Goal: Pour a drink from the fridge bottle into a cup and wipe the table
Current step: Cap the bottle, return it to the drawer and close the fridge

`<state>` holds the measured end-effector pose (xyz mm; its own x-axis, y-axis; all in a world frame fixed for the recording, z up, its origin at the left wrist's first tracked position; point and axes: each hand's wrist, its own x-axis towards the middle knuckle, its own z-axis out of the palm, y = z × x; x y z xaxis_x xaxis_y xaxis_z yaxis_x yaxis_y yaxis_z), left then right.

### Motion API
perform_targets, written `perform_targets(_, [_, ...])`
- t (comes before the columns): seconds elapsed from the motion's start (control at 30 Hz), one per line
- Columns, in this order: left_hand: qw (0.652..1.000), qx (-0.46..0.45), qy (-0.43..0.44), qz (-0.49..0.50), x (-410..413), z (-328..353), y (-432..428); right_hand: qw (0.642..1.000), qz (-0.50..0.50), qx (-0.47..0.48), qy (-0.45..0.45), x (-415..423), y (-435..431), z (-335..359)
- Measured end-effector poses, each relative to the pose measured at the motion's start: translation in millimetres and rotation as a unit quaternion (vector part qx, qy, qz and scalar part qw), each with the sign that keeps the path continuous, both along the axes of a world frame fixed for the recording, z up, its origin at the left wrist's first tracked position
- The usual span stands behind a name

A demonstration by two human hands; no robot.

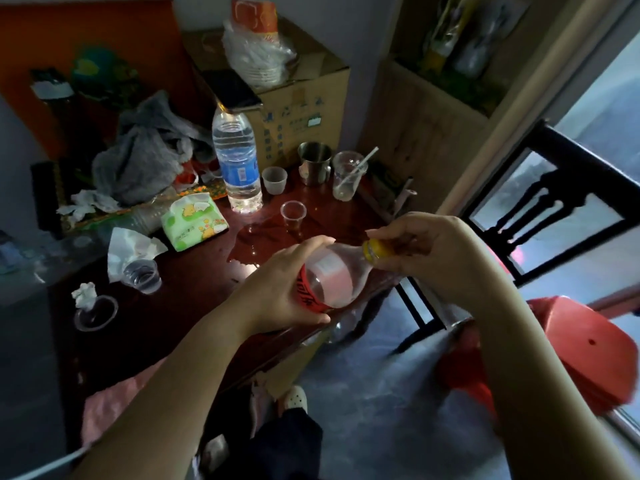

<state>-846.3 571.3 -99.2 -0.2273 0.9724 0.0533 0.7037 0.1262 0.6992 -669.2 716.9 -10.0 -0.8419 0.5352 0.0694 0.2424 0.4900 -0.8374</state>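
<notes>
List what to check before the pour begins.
1. Grip on the bottle: ok, the left hand holds its body.
2. Is the yellow cap off: not ok, it is on; the right hand pinches it.
3. Is the clear cup upright on the table: ok.
4. Is that cup empty: cannot tell.
5. Is the table dry: not ok, a puddle lies beside the cup.
6. Is the tissue pack at hand for wiping: ok.

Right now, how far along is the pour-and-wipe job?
Done: red-labelled clear bottle out, in left hand. In hand: right hand pinches its yellow cap, on the neck. Left: puddle on dark red table unwiped; cannot tell whether small clear plastic cup is filled.
</notes>
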Motion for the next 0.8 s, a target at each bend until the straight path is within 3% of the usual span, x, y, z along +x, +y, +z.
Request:
perform_targets(0.1, [0.999, -0.019, 0.007, -0.03, 35.9, 2.5, -21.0, 0.999, -0.012, -0.033, 0.011, 47.3, -32.4, -3.8])
perform_targets(0.43, [0.983, -0.05, -0.047, -0.168, 137.0, 31.4, -86.6, 0.992, -0.119, 0.036, -0.029, 180.2, -150.6, 25.8])
perform_targets(0.6, [0.954, -0.09, -0.078, -0.274, 157.3, 42.0, -103.0, 0.981, -0.193, 0.029, 0.001, 215.9, -206.5, 33.6])
perform_targets(0.8, [0.903, -0.134, -0.052, -0.405, 166.4, 46.9, -126.6, 0.962, -0.274, 0.007, 0.016, 230.6, -278.4, 36.6])
